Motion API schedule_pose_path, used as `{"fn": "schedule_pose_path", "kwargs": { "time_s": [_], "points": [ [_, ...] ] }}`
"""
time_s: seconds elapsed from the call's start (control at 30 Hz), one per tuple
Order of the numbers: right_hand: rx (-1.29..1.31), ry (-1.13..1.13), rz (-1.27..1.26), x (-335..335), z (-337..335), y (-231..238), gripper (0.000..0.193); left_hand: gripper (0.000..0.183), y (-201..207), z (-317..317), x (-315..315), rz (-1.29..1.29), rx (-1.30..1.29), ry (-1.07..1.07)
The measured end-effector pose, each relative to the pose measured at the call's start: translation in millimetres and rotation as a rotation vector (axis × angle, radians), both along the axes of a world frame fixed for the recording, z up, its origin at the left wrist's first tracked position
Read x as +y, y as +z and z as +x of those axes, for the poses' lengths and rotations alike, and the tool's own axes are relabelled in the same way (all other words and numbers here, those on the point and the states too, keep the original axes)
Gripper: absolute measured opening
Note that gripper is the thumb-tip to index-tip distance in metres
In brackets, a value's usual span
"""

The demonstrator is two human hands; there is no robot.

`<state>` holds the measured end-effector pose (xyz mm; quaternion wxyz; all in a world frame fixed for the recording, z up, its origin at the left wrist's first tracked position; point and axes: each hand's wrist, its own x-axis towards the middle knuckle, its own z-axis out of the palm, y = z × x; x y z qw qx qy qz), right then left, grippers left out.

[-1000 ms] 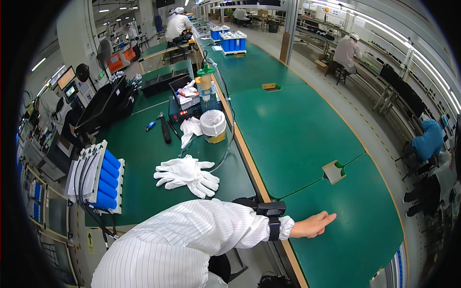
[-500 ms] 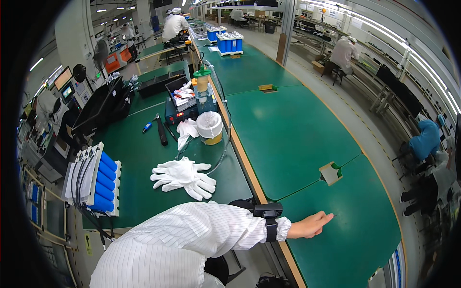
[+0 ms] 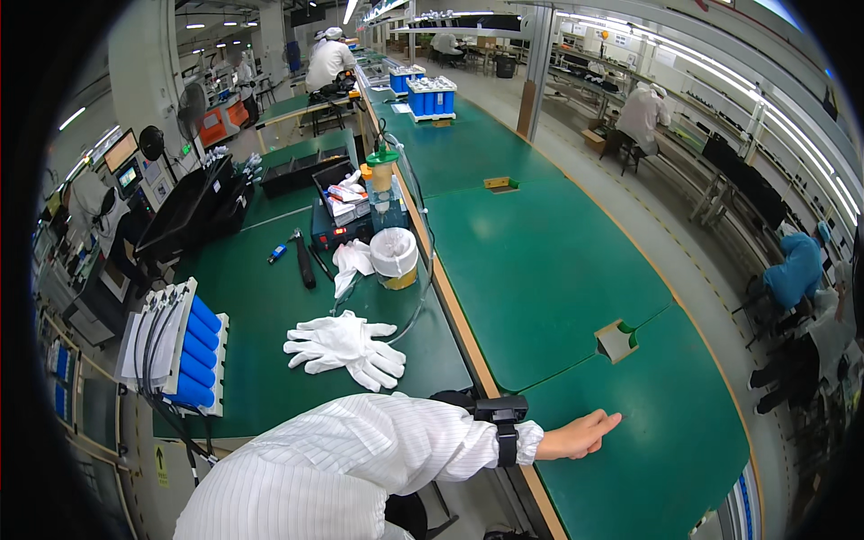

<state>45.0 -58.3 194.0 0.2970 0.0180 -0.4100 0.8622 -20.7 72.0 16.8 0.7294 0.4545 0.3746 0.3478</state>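
Note:
My left hand (image 3: pixel 576 437) reaches out over the green tabletop (image 3: pixel 670 459) on the right, beyond the wooden edge strip. Its forefinger points right, while the other fingers are loosely bent; I see nothing held. Whether the hand rests on the top or hovers just above it I cannot tell. A black band with a small box (image 3: pixel 504 423) wraps the wrist over my striped white sleeve. Nearest on the other side of the strip is a pair of white gloves (image 3: pixel 346 349), lying flat. My right hand does not show.
Blue cylinders in a white frame (image 3: pixel 196 355) with black cables stand at the left. Farther back are a black-handled tool (image 3: pixel 304 261), a white-lined jar (image 3: pixel 394 256), a blue device (image 3: pixel 335 232) and black trays (image 3: pixel 193 202). Cutouts (image 3: pixel 616 342) break the right tabletop. Other people sit farther off.
The whole view has shifted slightly, so the benches and gloves sit a little lower in the picture. My left hand keeps nearly the same place and pose on the green top.

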Motion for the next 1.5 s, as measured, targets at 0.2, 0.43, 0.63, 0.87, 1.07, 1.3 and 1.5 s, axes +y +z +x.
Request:
{"fn": "schedule_pose_path", "kwargs": {
  "time_s": [0.2,0.43,0.63,0.87,1.07,1.3,1.5],
  "points": [
    [-0.006,0.019,0.067,6.8,0.9,1.6,0.042,0.045,1.1,0.4,-0.7,-0.016,-0.016,-0.013],
    [-0.038,0.008,0.121,7.0,4.8,1.5,0.045,0.047,0.1,0.5,-1.0,0.002,-0.017,-0.002],
    [-0.115,-0.070,0.132,-2.6,14.6,1.8,0.047,0.046,4.1,-4.9,-2.8,0.006,-0.026,0.015],
    [-0.215,-0.365,0.139,-29.9,32.7,12.9,0.050,0.042,6.4,-3.6,4.4,0.039,-0.017,0.044],
    [-0.503,-0.815,0.046,-98.0,13.2,33.5,0.045,0.024,17.1,-1.9,-1.0,-0.008,-0.111,0.122],
    [-0.687,-1.579,-0.056,-114.5,-7.7,1.1,0.040,0.021,8.7,-5.3,-1.3,-0.050,-0.058,0.063],
    [-0.294,-1.410,0.156,-112.0,13.7,1.2,0.046,0.020,11.2,-4.0,-3.8,-0.043,-0.060,0.031]
  ]
}}
